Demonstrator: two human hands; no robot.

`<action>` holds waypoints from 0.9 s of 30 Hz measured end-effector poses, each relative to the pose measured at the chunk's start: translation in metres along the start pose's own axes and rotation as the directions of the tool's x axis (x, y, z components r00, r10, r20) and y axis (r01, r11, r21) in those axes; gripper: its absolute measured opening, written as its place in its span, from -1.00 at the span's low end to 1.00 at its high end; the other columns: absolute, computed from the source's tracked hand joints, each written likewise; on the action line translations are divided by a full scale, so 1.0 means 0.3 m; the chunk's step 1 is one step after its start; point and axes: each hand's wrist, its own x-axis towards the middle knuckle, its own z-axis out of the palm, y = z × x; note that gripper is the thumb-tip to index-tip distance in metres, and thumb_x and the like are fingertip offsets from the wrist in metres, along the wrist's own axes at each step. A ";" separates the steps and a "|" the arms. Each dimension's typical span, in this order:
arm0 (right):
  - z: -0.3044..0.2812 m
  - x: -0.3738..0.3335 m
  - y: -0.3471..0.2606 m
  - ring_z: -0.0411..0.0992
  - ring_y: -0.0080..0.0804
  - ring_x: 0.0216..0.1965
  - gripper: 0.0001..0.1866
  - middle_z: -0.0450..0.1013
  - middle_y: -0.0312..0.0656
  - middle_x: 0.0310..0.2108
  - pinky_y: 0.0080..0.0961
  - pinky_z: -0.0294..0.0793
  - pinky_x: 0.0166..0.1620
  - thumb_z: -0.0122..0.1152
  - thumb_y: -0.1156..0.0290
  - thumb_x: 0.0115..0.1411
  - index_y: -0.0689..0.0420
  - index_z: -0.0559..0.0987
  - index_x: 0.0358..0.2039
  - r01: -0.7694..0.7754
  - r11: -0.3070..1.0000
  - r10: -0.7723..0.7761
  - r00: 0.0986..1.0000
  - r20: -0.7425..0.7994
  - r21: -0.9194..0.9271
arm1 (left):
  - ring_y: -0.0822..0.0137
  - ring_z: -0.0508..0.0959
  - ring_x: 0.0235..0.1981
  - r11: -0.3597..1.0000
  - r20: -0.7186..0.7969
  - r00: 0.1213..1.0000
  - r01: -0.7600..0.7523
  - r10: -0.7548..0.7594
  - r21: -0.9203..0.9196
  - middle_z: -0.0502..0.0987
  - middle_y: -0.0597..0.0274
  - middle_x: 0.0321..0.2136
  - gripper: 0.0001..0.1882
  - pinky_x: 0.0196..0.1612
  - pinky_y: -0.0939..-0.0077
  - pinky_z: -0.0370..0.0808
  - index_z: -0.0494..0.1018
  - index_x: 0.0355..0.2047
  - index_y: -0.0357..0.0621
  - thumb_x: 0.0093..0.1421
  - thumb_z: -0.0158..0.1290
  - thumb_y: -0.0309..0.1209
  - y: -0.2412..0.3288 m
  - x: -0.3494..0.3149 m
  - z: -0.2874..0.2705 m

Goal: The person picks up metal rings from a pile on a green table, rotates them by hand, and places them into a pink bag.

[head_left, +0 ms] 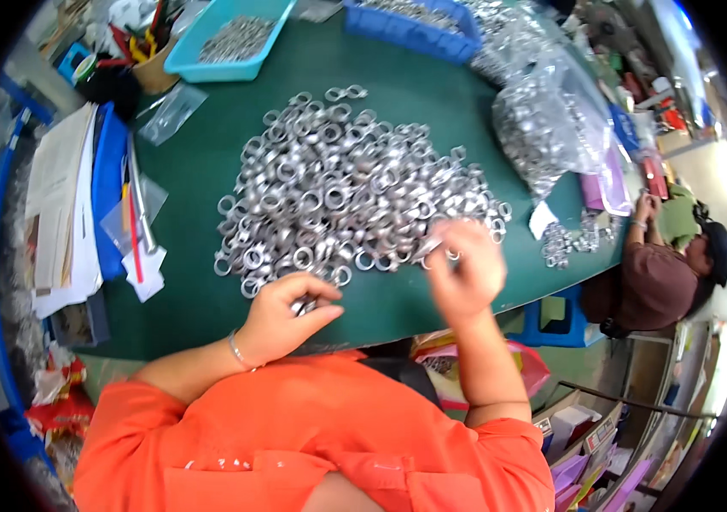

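A wide heap of small silvery metal rings [334,198], many with a little lug, covers the middle of the green table [184,183]. At the heap's near left edge is my left hand [287,317], its fingers curled round a few metal rings [302,305] that show between thumb and fingers. My right hand [468,271] reaches over the near right edge of the heap. Motion smears its fingers, which are close to several rings; whether one is pinched in them I cannot make out.
A turquoise tray [177,64] and a blue basket [410,32] of small metal parts stand at the back. Bulging plastic bags [534,128] lie right, near a smaller ring group [556,246]. Papers [61,209] are at left. Another person [662,282] sits at far right.
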 end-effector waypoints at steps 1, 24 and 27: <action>-0.049 0.068 0.069 0.46 -0.24 -0.39 -0.75 0.48 -0.12 -0.46 -0.43 0.43 -0.26 0.17 0.74 -0.25 0.21 0.50 -0.47 0.053 0.991 -0.069 0.989 -0.128 -0.122 | 0.51 0.43 -0.46 1.000 0.003 1.000 0.008 -0.008 -0.020 0.46 0.30 -0.50 -0.87 -0.36 0.65 0.35 0.48 -0.41 -0.26 -0.03 0.16 -0.58 0.000 0.004 -0.001; 0.147 -0.190 -0.065 0.39 -0.15 -0.14 -0.74 0.42 -0.08 -0.18 -0.34 0.40 -0.12 0.14 0.61 -0.10 0.22 0.51 -0.30 0.002 0.965 -0.149 0.826 0.544 0.261 | 0.59 0.43 -0.42 0.981 -0.147 0.985 0.057 -0.086 -0.186 0.50 0.32 -0.45 -0.91 -0.35 0.72 0.37 0.48 -0.39 -0.29 0.07 0.08 -0.54 -0.014 -0.012 -0.050; 0.135 -0.199 -0.078 0.38 -0.16 -0.25 -0.74 0.41 -0.10 -0.28 -0.35 0.38 -0.19 0.22 0.62 -0.13 0.23 0.51 -0.33 -0.205 0.949 0.088 0.900 0.426 0.238 | 0.63 0.41 -0.45 0.961 -0.114 0.977 0.151 -0.181 -0.230 0.50 0.35 -0.47 -0.90 -0.38 0.74 0.34 0.47 -0.38 -0.28 0.10 0.08 -0.51 0.000 -0.007 -0.046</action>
